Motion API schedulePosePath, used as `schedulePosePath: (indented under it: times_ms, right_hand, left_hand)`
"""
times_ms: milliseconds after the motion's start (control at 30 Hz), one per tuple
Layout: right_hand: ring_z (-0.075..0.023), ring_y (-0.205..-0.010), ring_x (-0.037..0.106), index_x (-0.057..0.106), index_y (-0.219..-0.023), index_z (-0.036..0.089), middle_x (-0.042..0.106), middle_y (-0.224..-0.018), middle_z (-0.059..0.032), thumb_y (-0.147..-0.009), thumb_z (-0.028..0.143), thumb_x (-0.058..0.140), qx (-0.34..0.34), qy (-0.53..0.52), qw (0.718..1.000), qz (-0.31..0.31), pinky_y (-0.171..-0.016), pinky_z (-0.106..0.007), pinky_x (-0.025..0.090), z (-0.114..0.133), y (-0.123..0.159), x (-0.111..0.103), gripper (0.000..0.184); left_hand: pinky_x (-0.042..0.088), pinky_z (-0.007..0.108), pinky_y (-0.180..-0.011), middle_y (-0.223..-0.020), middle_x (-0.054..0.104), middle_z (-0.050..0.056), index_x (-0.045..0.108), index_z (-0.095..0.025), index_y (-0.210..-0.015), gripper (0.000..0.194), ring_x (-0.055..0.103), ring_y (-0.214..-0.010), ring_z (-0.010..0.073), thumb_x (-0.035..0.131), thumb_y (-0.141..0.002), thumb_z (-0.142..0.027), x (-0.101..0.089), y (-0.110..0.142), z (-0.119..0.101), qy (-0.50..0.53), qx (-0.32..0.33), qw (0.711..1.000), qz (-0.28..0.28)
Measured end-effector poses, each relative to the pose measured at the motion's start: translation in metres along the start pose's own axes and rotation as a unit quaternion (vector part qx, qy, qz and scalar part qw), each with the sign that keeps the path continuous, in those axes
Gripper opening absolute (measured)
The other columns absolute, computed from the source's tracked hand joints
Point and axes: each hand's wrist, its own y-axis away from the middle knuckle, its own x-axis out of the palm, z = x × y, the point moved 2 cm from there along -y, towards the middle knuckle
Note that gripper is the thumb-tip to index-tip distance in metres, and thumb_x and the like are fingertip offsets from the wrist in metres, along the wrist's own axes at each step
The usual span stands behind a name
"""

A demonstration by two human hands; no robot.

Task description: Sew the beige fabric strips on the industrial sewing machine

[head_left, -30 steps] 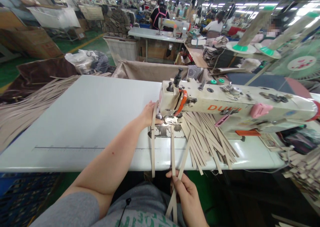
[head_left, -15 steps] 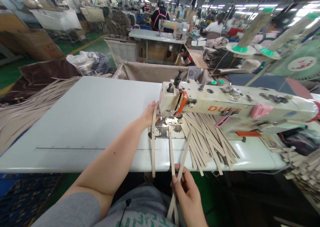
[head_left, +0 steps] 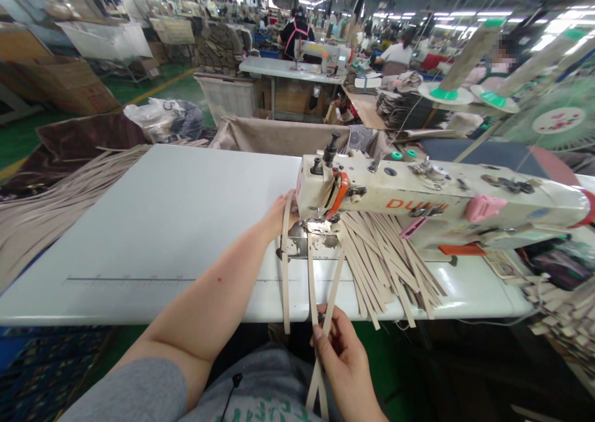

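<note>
From where I stand, the right hand [head_left: 343,352] is at the desk's near edge, thumb and fingers closed on 2 narrow beige strips. The middle strip [head_left: 312,279] runs down from the presser foot of the sewing machine [head_left: 418,194], over the worn metal plate [head_left: 296,248] and the desk's edge, into that grip. The slanting strip [head_left: 334,284] comes down from beside the loose pile, and the 2 cross just below the fingers, their lower ends in front of the grey shirt.

The left hand [head_left: 279,216] is stretched out flat and low beside the machine's head, left of the needle area. Its fingertips are partly hidden, so I cannot tell whether they grip anything. Another strip, the left strip [head_left: 285,279], lies across that hand and hangs past the desk's edge.

Right of the plate, under the machine's arm, a loose pile of strips [head_left: 379,264] fans out on the white desk [head_left: 186,205]. A ruler scale [head_left: 130,280] is marked along the desk's near side. Past the far left side lies a heap of long strips [head_left: 60,202]. Beyond, 1 person in pink straps [head_left: 297,35] is behind another machine [head_left: 325,55].
</note>
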Motion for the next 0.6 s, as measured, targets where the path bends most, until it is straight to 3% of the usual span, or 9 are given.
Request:
schedulePosePath:
  times_ms: [200, 367, 600]
  right_hand:
    - [-0.0203, -0.073, 0.064, 0.077, -0.131, 0.022, 0.071, -0.079, 0.0003, -0.099, 0.068, 0.078, 0.011, 0.013, 1.0, -0.006, -0.072, -0.03, 0.053, 0.004, 0.0, -0.001, 0.056]
    - [-0.0195, -0.072, 0.064, 0.076, -0.125, 0.022, 0.07, -0.077, 0.0011, -0.094, 0.068, 0.083, 0.026, -0.022, 0.999, -0.042, -0.07, -0.029, 0.053, 0.021, -0.004, 0.007, 0.056]
    - [-0.0227, -0.073, 0.071, 0.076, -0.12, 0.021, 0.072, -0.074, 0.0005, -0.087, 0.069, 0.089, 0.048, -0.062, 0.995, -0.062, -0.071, -0.031, 0.056, 0.041, -0.009, 0.017, 0.059]
  left_hand:
    - [0.032, 0.065, -0.142, -0.155, 0.074, 0.016, 0.082, -0.018, -0.131, 0.037, 0.055, -0.16, 0.0393, 0.063, -0.1, -0.023, -0.001, -0.001, -0.008, -0.028, -0.01, 0.999, 0.014]
    - [0.028, 0.062, -0.144, -0.159, 0.071, 0.018, 0.082, -0.015, -0.127, 0.034, 0.057, -0.159, 0.0384, 0.063, -0.1, -0.023, -0.001, -0.001, -0.01, -0.049, -0.019, 0.998, 0.022]
    - [0.036, 0.058, -0.141, -0.145, 0.079, 0.015, 0.081, -0.02, -0.13, 0.04, 0.066, -0.149, 0.0387, 0.063, -0.095, -0.018, 0.004, -0.001, -0.005, -0.036, -0.028, 0.998, -0.036]
